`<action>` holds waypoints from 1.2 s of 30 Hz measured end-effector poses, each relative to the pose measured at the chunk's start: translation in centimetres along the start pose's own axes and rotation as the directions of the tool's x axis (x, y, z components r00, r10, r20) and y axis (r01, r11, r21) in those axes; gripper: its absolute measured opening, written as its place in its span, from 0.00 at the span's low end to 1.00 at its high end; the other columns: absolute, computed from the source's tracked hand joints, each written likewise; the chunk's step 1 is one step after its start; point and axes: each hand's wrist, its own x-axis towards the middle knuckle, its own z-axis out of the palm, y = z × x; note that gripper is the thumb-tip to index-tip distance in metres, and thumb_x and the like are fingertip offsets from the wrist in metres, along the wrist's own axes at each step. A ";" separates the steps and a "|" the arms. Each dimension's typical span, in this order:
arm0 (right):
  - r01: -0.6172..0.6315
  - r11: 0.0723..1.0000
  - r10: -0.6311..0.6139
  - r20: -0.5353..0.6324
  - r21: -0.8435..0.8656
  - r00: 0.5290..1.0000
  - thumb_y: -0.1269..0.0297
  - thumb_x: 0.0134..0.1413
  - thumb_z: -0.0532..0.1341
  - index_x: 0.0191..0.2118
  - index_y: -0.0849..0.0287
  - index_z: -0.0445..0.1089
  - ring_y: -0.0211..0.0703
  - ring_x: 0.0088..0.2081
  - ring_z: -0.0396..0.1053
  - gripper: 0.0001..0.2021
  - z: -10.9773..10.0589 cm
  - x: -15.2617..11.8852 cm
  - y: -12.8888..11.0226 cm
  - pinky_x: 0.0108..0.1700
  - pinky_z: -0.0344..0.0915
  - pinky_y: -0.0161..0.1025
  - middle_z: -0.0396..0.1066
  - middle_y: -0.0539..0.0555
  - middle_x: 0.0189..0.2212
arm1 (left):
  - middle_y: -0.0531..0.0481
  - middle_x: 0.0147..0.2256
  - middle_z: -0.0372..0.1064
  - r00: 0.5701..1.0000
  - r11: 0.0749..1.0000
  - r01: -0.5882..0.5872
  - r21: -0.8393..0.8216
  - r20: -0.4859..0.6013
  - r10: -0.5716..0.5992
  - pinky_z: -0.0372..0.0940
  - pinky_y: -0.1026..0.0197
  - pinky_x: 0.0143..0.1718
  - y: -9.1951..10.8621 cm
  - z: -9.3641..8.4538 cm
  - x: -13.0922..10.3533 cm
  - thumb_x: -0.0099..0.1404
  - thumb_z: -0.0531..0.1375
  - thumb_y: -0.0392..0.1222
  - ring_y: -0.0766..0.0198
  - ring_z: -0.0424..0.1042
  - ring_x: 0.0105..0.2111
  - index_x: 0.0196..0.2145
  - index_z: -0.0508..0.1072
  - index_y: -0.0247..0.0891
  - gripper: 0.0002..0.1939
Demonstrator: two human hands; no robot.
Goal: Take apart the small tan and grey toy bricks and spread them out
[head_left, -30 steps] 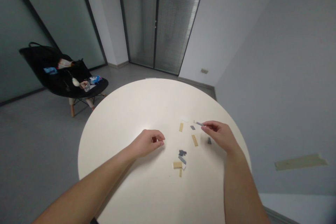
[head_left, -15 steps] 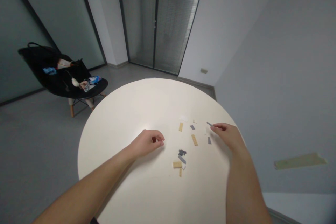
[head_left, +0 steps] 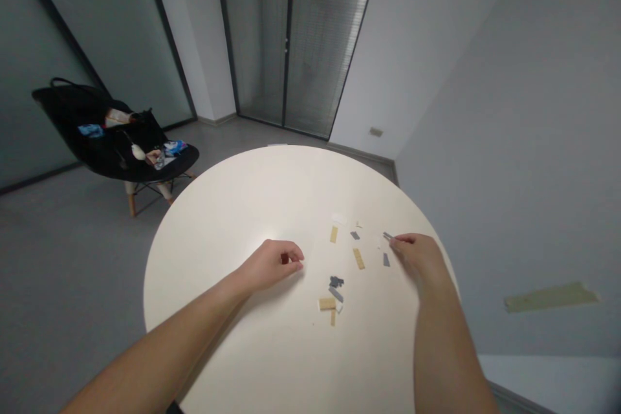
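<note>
My right hand (head_left: 414, 249) is at the right side of the round white table (head_left: 233, 207), thumb and fingers pinched on a narrow grey piece (head_left: 387, 235). Just below its fingertips lies a flat grey piece (head_left: 386, 259). Left of that hand are a tan studded strip (head_left: 358, 259), a small dark grey piece (head_left: 355, 235) and a tan rectangle (head_left: 334, 234). My left hand (head_left: 274, 264) rests on the table with curled fingers, thumb and fingertip nearly meeting; anything between them is too small to make out.
A small cluster with a dark grey piece (head_left: 336, 281), a grey strip (head_left: 336, 294) and a tan piece (head_left: 326, 304) lies nearer me. A black chair (head_left: 97, 162) with a bag and other items stands beyond the table's left edge. A wall (head_left: 533, 174) rises on the right.
My right hand has dipped slightly toward me with the narrow grey piece, which has turned a little. My left hand has stayed still.
</note>
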 end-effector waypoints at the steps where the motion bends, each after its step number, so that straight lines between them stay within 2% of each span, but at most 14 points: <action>1: -0.002 1.000 0.002 0.007 -0.008 1.000 0.57 0.40 0.64 0.31 0.60 0.79 0.49 0.32 0.72 0.13 0.0 0.0 -0.1 0.33 0.62 0.40 0.78 0.59 0.30 | 0.53 0.24 0.69 1.000 1.000 -0.001 0.000 0.002 0.001 0.58 0.67 0.26 0.1 0.0 0.0 0.59 0.60 0.43 0.68 0.63 0.24 0.32 0.76 0.37 0.09; 7: -0.009 1.000 0.010 0.045 -0.010 0.999 0.58 0.40 0.64 0.30 0.60 0.78 0.50 0.32 0.72 0.12 0.0 -0.2 -0.6 0.33 0.62 0.40 0.78 0.59 0.30 | 0.53 0.24 0.69 1.000 1.000 0.001 0.005 0.004 -0.001 0.58 0.67 0.26 0.4 0.0 -0.1 0.59 0.60 0.42 0.68 0.64 0.24 0.32 0.77 0.37 0.08; 14: -0.006 1.000 0.006 0.034 0.008 0.999 0.59 0.38 0.65 0.28 0.60 0.78 0.49 0.30 0.72 0.11 0.1 -0.3 -0.5 0.32 0.62 0.40 0.78 0.59 0.28 | 0.53 0.23 0.69 1.000 1.000 0.011 0.015 0.013 -0.012 0.57 0.67 0.26 0.4 0.2 -0.2 0.59 0.60 0.42 0.68 0.64 0.24 0.32 0.77 0.37 0.08; 20: -0.033 0.999 0.031 0.079 0.021 0.996 0.56 0.39 0.64 0.31 0.60 0.78 0.47 0.28 0.72 0.14 0.5 0.0 0.1 0.29 0.61 0.38 0.77 0.59 0.27 | 0.53 0.23 0.69 1.000 1.000 -0.007 0.029 0.027 0.007 0.57 0.67 0.26 0.5 0.5 -0.1 0.58 0.59 0.41 0.69 0.63 0.23 0.31 0.77 0.36 0.07; 25: 0.002 1.000 -0.004 0.096 0.028 0.995 0.54 0.40 0.64 0.29 0.60 0.78 0.47 0.28 0.72 0.15 0.3 0.1 0.1 0.29 0.61 0.38 0.78 0.59 0.28 | 0.53 0.24 0.70 0.997 0.999 -0.016 0.044 0.071 0.013 0.58 0.67 0.27 1.0 0.8 -0.2 0.58 0.60 0.40 0.68 0.65 0.24 0.32 0.77 0.37 0.07; 28: 0.002 1.000 0.000 0.083 -0.016 0.997 0.51 0.43 0.62 0.29 0.59 0.78 0.48 0.30 0.72 0.16 0.1 0.0 -0.2 0.31 0.61 0.39 0.78 0.59 0.30 | 0.52 0.26 0.72 0.993 0.997 -0.029 0.077 0.113 0.020 0.58 0.66 0.27 1.5 1.1 -0.4 0.59 0.60 0.41 0.67 0.66 0.24 0.33 0.77 0.38 0.08; 31: 0.018 0.998 -0.016 0.037 -0.062 0.999 0.50 0.46 0.60 0.28 0.60 0.78 0.50 0.32 0.72 0.17 0.0 -0.1 -0.5 0.33 0.62 0.41 0.78 0.61 0.30 | 0.50 0.30 0.74 0.980 0.988 -0.096 0.122 0.184 0.073 0.59 0.65 0.30 2.3 1.6 -0.5 0.58 0.61 0.41 0.65 0.68 0.27 0.34 0.78 0.38 0.07; 33: 0.024 0.997 -0.023 0.020 -0.070 1.000 0.50 0.47 0.60 0.27 0.60 0.78 0.51 0.33 0.72 0.18 0.0 -0.1 -0.6 0.34 0.62 0.42 0.78 0.62 0.31 | 0.49 0.31 0.74 0.962 0.970 -0.192 0.152 0.226 0.155 0.60 0.64 0.33 2.7 2.1 -0.6 0.57 0.64 0.43 0.63 0.69 0.32 0.34 0.78 0.39 0.07; 36: 0.022 0.998 -0.022 0.004 -0.059 1.000 0.50 0.48 0.60 0.29 0.60 0.78 0.52 0.34 0.72 0.18 0.0 0.0 -0.7 0.35 0.62 0.42 0.78 0.62 0.32 | 0.49 0.29 0.72 0.932 0.934 -0.304 0.189 0.262 0.251 0.59 0.62 0.35 2.9 2.8 -0.7 0.56 0.66 0.48 0.61 0.68 0.33 0.33 0.78 0.39 0.11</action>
